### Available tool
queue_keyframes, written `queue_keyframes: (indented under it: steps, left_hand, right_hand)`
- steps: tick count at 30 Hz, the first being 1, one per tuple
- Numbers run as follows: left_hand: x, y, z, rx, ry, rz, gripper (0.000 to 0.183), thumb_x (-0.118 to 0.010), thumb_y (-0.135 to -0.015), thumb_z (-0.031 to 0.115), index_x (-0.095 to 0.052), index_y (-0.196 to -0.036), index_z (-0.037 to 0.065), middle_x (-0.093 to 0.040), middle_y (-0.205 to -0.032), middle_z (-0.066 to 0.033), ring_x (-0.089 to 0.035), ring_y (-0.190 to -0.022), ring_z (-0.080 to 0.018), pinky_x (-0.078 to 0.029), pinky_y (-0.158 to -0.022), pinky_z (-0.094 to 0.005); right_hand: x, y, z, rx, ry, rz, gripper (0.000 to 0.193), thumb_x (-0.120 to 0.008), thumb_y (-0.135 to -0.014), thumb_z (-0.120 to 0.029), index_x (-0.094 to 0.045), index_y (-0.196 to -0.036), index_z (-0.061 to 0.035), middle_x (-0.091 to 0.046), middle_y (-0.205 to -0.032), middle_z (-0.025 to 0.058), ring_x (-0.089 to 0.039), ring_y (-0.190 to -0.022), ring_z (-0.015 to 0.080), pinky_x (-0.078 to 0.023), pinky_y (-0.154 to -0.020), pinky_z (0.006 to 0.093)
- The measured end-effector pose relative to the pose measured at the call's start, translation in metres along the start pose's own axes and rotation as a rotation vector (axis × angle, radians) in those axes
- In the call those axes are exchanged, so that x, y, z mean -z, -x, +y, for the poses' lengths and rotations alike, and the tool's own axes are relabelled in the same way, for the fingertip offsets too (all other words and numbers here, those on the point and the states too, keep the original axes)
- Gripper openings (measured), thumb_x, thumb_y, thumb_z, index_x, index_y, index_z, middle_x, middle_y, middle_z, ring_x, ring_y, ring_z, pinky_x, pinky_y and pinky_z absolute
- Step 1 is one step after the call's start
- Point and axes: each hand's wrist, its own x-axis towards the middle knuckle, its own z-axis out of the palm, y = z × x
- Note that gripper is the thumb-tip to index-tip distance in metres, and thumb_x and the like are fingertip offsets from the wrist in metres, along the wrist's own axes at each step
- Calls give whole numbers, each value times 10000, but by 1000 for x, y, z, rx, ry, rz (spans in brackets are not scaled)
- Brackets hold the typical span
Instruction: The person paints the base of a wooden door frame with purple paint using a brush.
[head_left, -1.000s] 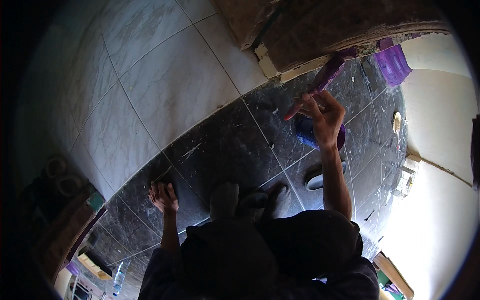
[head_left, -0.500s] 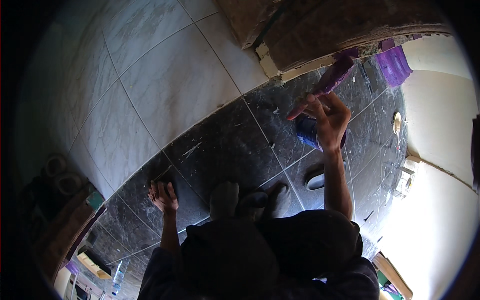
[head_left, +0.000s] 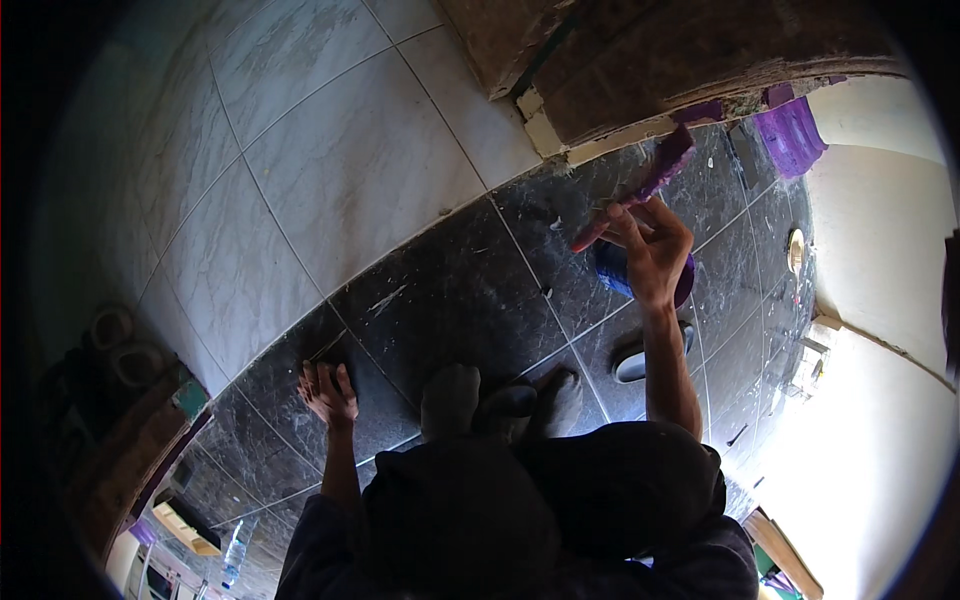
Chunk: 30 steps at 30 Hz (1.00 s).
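A paintbrush point(head_left: 652, 185) coated in purple paint is pinched between the thumb and fingers of my right hand point(head_left: 652, 248). Its bristle end points up and right, a little short of the pale lower edge of the brown wooden door frame point(head_left: 700, 60). Partly hidden behind that hand, a blue and purple paint can point(head_left: 612, 268) stands on the dark floor tiles. My left hand point(head_left: 328, 392) is by the dark tiles at the left with its fingers apart and nothing in it; whether it touches the floor I cannot tell.
White marbled tiles point(head_left: 370, 150) border the dark tiles point(head_left: 440, 290). My feet point(head_left: 450, 400) are below me, with a dark slipper point(head_left: 632, 366) to their right. Purple paint point(head_left: 790, 135) covers a patch at the cream wall. A plastic bottle point(head_left: 236, 555) lies lower left.
My right hand and the paintbrush have shifted slightly left and down, and the bristles have come away from the wooden edge. My left hand stays put.
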Motion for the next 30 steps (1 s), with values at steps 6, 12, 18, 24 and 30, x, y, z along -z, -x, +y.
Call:
queue_keyframes:
  steps: [6, 12, 18, 24, 30]
  left_hand:
    - [4, -1, 1, 21, 4, -32, 383, -565, -942, 366, -619, -1014, -7, -567, -1205, -310, -547, -1043, -464, -411, -863, -539]
    - [0, 1, -1, 20, -20, -35, 392, -577, -935, 360, -624, -1040, -15, -565, -1217, -314, -546, -1044, -470, -407, -868, -548]
    - [-2, 3, -4, 17, -12, -24, 401, -572, -938, 365, -629, -1058, -13, -564, -1223, -315, -545, -1050, -475, -406, -877, -552]
    - [-1, 2, 0, 50, 5, -48, 419, -547, -950, 387, -625, -1042, -15, -567, -1212, -318, -541, -1062, -480, -404, -883, -552]
    - [0, 2, -1, 38, -48, -32, 410, -538, -951, 391, -615, -1001, -9, -570, -1198, -311, -542, -1052, -478, -407, -874, -545]
  right_hand:
    - [-4, -4, -24, 82, 25, 57, 337, -738, -866, -70, -622, -1133, 100, -707, -989, 183, -716, -885, 250, -633, -754, 372]
    - [-1, -8, -20, 106, 50, 87, 344, -744, -860, -66, -627, -1141, 93, -706, -988, 182, -721, -857, 255, -635, -741, 372]
    - [-3, -9, -24, 92, 42, 94, 352, -741, -862, -63, -620, -1149, 101, -705, -989, 188, -721, -857, 260, -637, -730, 372]
    - [-8, -11, -23, 82, 41, 105, 363, -740, -857, -47, -608, -1154, 115, -703, -987, 201, -721, -856, 261, -639, -727, 374]
    - [-11, -13, -14, 59, 5, 98, 359, -733, -860, -36, -602, -1157, 118, -703, -993, 203, -720, -867, 260, -640, -727, 370]
